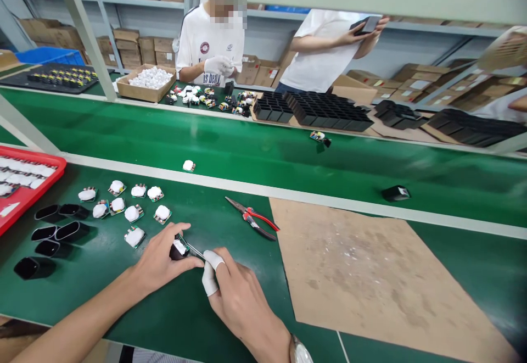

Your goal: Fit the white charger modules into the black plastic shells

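My left hand is closed round a small black plastic case, steadying it above the green bench. A circuit board with a white pad sits at the case's mouth, partly inside it. Pinched in my right hand, whose thumb and finger wear white finger cots, are metal tweezers with their tips at the board's edge. Several white-topped circuit boards lie beyond my left hand. Farther left lie several open black cases. Red-handled pliers rest beyond my right hand.
A red tray of white-topped boards stands at left. A stained cardboard sheet covers the right side. The green conveyor carries a few parts. Across it, a gloved person works beside black trays; another person holds a dark object.
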Available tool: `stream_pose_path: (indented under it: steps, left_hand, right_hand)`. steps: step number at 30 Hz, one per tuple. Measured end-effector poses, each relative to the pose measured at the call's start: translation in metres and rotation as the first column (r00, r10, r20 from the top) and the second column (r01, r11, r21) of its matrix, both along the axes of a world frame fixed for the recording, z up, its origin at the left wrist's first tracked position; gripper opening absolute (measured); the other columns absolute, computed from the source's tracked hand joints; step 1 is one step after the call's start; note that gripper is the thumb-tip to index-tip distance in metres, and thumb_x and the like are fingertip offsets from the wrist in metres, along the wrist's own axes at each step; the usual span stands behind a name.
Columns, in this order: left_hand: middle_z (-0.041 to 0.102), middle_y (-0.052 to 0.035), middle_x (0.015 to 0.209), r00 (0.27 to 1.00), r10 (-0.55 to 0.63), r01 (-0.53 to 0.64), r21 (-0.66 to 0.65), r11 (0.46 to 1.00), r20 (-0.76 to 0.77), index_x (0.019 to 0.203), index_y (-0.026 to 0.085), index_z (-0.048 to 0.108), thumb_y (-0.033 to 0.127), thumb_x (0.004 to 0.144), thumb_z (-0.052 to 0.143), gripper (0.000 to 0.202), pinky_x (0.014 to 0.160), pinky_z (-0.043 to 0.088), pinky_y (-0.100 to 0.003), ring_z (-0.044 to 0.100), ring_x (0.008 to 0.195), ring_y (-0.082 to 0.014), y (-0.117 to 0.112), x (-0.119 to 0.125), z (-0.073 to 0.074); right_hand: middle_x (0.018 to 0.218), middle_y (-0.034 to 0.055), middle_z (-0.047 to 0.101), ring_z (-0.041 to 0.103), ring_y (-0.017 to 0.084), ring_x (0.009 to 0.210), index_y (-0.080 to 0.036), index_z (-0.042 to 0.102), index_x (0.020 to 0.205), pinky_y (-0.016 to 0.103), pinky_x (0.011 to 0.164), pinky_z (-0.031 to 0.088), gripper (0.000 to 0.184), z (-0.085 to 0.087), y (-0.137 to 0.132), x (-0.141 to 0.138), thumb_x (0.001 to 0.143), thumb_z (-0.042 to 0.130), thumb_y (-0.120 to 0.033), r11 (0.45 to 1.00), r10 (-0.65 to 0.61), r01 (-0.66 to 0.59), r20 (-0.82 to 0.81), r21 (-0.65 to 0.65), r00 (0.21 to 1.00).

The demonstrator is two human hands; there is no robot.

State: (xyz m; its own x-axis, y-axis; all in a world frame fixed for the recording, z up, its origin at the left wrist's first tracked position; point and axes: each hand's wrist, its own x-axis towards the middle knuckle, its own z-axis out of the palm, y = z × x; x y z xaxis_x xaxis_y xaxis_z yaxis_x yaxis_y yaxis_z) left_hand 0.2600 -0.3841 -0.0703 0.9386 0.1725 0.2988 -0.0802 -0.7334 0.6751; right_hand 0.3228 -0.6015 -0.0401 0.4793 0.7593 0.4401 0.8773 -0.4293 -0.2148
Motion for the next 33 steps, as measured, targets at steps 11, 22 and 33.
stream_pose_path:
  steps: [11,22,33]
  left_hand:
    - [0.071,-0.0044,0.102,0.999,0.023,-0.024,-0.014,1.000,-0.033,0.136,0.025,0.058,0.066,0.085,0.079,0.069,0.081,0.060,-0.039,0.073,0.088,-0.0248,0.0011,-0.0009,-0.0004]
    - [0.072,-0.0053,0.106,1.000,0.021,-0.022,-0.015,1.000,-0.009,0.136,0.025,0.057,0.061,0.086,0.080,0.066,0.084,0.061,-0.039,0.073,0.092,-0.0251,0.0008,-0.0002,-0.0028]
    - [0.072,-0.0052,0.105,0.999,0.028,-0.028,0.008,1.000,-0.040,0.137,0.025,0.057,0.060,0.084,0.081,0.067,0.086,0.061,-0.041,0.073,0.091,-0.0259,-0.0018,-0.0016,-0.0022]
  right_hand:
    - [0.090,0.0063,0.064,0.060,0.019,0.064,-0.019,0.056,0.106,0.031,0.055,0.042,0.023,0.0017,-0.0023,0.0000,0.098,0.041,-0.003,1.000,0.018,-0.019,0.039,0.023,0.999]
    - [0.087,0.0060,0.061,0.058,0.019,0.062,-0.020,0.056,0.096,0.032,0.054,0.042,0.023,0.0016,0.0029,-0.0007,0.095,0.042,-0.001,0.999,0.019,-0.021,0.073,0.029,0.997]
    - [0.091,0.0077,0.063,0.059,0.020,0.064,-0.021,0.054,0.092,0.032,0.054,0.043,0.021,-0.0010,-0.0015,-0.0017,0.096,0.042,-0.004,1.000,-0.016,0.015,0.084,0.012,0.996]
